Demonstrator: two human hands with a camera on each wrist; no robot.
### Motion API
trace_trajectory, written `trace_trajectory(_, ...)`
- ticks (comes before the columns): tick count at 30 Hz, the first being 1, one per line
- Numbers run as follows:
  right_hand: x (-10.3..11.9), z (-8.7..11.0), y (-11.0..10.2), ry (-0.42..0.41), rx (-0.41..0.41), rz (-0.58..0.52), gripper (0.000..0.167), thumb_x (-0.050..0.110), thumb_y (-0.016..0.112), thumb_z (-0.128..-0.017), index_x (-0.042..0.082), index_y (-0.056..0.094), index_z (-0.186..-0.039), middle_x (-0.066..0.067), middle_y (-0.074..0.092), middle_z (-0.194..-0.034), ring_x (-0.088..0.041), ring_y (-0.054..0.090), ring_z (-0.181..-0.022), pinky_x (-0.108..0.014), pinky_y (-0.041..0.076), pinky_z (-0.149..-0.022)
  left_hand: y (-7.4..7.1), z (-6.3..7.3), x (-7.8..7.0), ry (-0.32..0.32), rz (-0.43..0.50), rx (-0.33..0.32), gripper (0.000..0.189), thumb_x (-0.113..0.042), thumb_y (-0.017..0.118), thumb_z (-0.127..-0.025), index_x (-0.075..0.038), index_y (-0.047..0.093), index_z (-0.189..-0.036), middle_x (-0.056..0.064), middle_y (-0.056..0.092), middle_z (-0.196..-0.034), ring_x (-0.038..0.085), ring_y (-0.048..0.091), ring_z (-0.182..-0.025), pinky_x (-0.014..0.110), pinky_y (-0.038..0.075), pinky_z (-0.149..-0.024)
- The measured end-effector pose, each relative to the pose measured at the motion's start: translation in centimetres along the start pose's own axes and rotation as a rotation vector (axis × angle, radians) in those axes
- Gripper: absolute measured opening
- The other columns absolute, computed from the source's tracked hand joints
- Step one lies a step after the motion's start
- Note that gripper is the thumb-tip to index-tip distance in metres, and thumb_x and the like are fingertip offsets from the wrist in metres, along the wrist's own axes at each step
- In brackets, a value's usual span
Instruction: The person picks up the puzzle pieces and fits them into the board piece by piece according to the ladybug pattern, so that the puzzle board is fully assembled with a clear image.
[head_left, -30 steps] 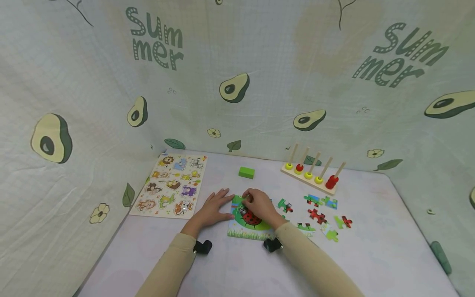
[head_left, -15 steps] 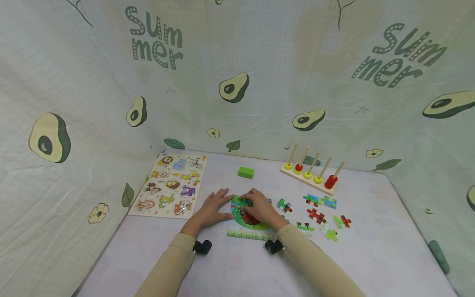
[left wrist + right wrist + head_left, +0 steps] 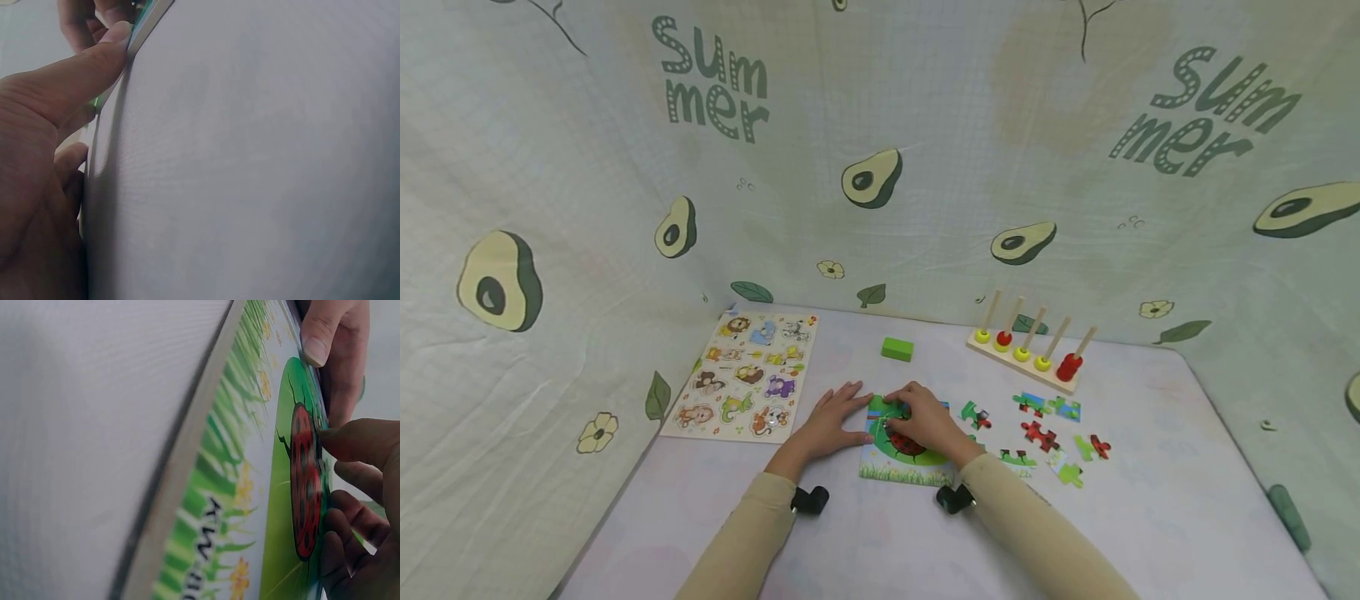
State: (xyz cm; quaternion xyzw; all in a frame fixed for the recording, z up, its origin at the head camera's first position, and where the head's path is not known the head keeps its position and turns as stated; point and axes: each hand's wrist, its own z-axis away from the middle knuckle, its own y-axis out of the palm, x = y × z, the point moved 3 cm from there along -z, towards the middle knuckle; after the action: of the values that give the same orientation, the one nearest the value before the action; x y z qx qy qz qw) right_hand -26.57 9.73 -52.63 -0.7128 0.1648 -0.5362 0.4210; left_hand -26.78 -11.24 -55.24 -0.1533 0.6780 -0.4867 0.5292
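Note:
A ladybug jigsaw board (image 3: pixel 887 473) with a grassy strip along its near edge lies flat on the table. My left hand (image 3: pixel 829 423) rests at its left side, fingers extended, thumb touching the edge; in the left wrist view the thumb (image 3: pixel 103 59) lies against the board's rim. My right hand (image 3: pixel 925 419) is over the upper part, index finger and thumb spread apart on the picture. The right wrist view shows its thumb (image 3: pixel 356 442) at the ladybug (image 3: pixel 304 487) and the other fingers bent. Whether a piece is under these fingertips I cannot tell.
Several loose jigsaw pieces, among them a red one (image 3: pixel 1040 436), lie right of the board. Behind stand a green block (image 3: pixel 897 348) and a peg counter (image 3: pixel 1028 358) with red and yellow beads. An animal peg board (image 3: pixel 700 426) lies to the left. Printed cloth walls enclose the table.
My right thumb and index finger, close together above the board a second ago, have spread apart and come down onto the picture. They hold still over the last half second. My left hand stays put.

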Motion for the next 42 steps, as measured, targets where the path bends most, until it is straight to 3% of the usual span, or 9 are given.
trace_trajectory(9, -0.6, 0.3, -0.4, 0.074, 0.015, -0.079, 0.046, 0.024, 0.076, -0.092, 0.016, 0.064, -0.135, -0.005, 0.059, -0.114, -0.015, 0.057, -0.091, -0.036, 0.055, -0.078, 0.1, 0.1, -0.1, -0.014, -0.004, 0.016, 0.078, -0.049, 0.075, -0.089, -0.019, 0.045, -0.155, 0.007, 0.026, -0.167, 0.028, 0.014, -0.156, 0.048, 0.004, -0.127)
trace_trajectory(28, -2.3, 2.8, -3.3, 0.113, -0.015, -0.121, 0.042, 0.016, 0.071, -0.096, 0.012, 0.063, -0.136, -0.004, 0.061, -0.114, -0.016, 0.061, -0.095, -0.039, 0.055, -0.083, -0.3, 0.3, -0.4, -0.011, 0.017, 0.009, 0.078, -0.047, 0.076, -0.089, -0.019, 0.045, -0.155, 0.006, 0.026, -0.167, 0.026, 0.013, -0.156, 0.047, 0.003, -0.127)
trace_trajectory(42, -4.9, 6.6, -6.5, 0.099, -0.075, 0.033, 0.042, 0.014, 0.07, -0.097, 0.009, 0.062, -0.138, -0.007, 0.061, -0.113, -0.016, 0.055, -0.087, -0.033, 0.048, -0.071, -0.1, 0.3, -0.4, -0.014, 0.012, 0.003, 0.078, -0.048, 0.075, -0.089, -0.019, 0.045, -0.155, 0.006, 0.026, -0.167, 0.026, 0.013, -0.156, 0.047, 0.002, -0.127)
